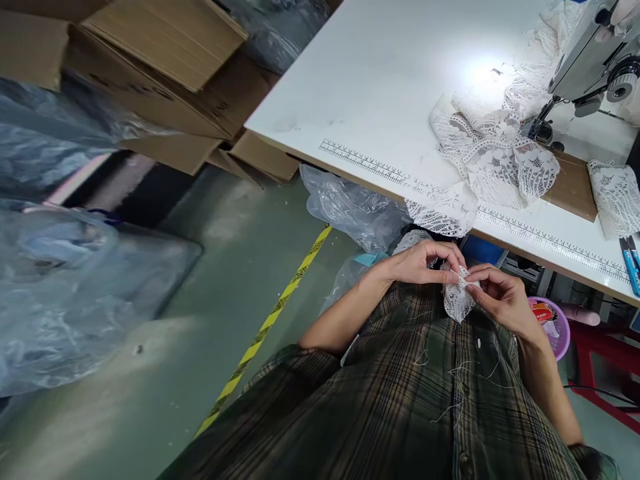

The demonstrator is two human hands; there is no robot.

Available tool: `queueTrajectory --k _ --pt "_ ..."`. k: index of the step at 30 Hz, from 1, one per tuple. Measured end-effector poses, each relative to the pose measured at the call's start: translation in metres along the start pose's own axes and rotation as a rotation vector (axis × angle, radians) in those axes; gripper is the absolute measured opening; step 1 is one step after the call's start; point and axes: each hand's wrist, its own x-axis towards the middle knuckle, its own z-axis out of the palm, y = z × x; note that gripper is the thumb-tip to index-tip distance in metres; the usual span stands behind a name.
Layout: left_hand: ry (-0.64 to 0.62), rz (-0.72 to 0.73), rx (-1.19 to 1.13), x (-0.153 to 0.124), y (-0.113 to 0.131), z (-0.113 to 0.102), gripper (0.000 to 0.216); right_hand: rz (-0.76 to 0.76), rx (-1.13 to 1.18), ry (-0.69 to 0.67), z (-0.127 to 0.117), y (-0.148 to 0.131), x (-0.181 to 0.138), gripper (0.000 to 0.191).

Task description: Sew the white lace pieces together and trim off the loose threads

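Note:
Just off the table's front edge, in front of my body, a small piece of white lace is pinched between both hands. My left hand grips it from the left, thumb against bent fingers. From the right, my right hand closes thumb and fingertips on the same lace. A larger heap of white lace lies on the table, part of it hanging over the edge near my left hand. It runs back beside the sewing machine.
The white table has a printed ruler along its edge. Blue thread snips and folded lace lie at the right. A purple basket and red stool stand below. Cardboard boxes and plastic bags fill the left.

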Motion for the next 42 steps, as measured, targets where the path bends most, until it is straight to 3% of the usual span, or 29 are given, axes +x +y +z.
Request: queueTrajectory --k 5,13,24,34,38,42 --pt "0.047 -0.066 -0.115 -0.002 -0.002 0.000 0.025 0.005 -0.055 0.021 -0.001 -0.001 0.000 0.015" --pt "0.042 -0.169 -0.073 -0.004 0.008 -0.003 0.024 0.009 -0.142 0.036 -0.003 -0.004 -0.002 0.013" --pt "0.176 -0.335 -0.192 -0.003 0.011 0.001 0.029 0.175 0.025 0.065 -0.001 -0.004 0.006 0.032" --pt "0.243 -0.125 -0.244 -0.004 0.009 0.007 0.041 0.071 0.008 0.234 0.006 -0.008 0.000 0.027" --pt "0.262 -0.173 -0.276 -0.003 0.011 0.007 0.045 0.144 0.048 0.290 0.007 -0.008 0.002 0.035" --pt "0.237 -0.306 -0.340 -0.003 0.013 0.004 0.048 0.311 0.154 0.310 0.006 -0.001 0.007 0.045"
